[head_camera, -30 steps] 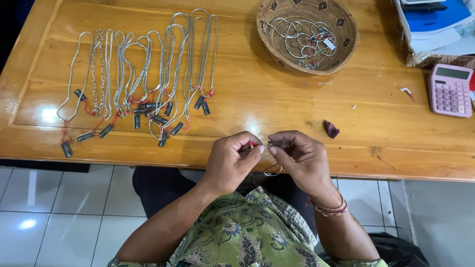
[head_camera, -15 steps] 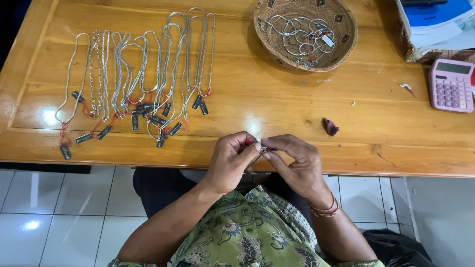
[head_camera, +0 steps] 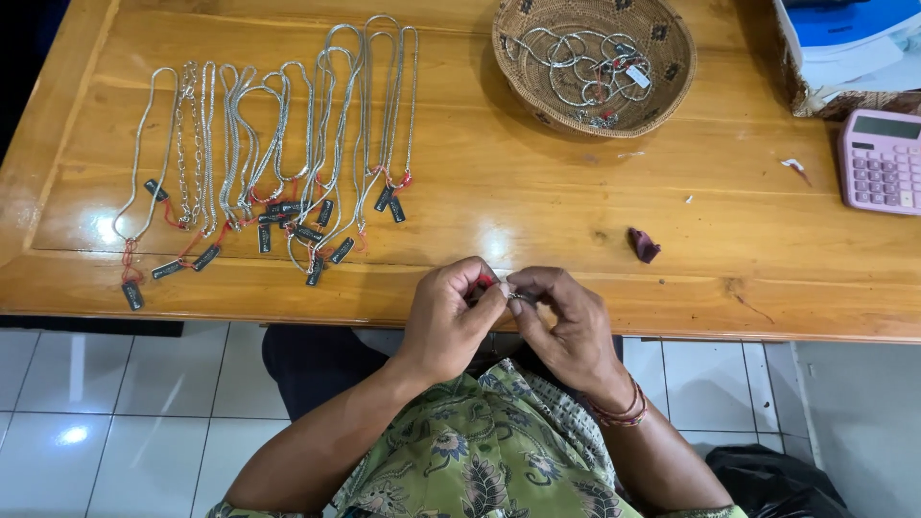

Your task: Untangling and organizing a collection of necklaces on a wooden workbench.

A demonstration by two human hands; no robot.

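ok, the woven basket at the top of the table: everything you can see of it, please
The woven basket is round and shallow, made of tan plant fibre as it looks, with small dark patterned patches along its rim. It sits upright on the wooden table, at the far edge, right of the laid-out silver chains and apart from them. Inside lies a loose tangle of silvery metal rings or chain loops, with a small pale tag and a bit of red among them. Neither hand touches it.

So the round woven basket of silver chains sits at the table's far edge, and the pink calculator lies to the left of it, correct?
Not quite. In the head view the pink calculator lies to the right of the round woven basket of silver chains, near the wooden table's right end. The rest holds.
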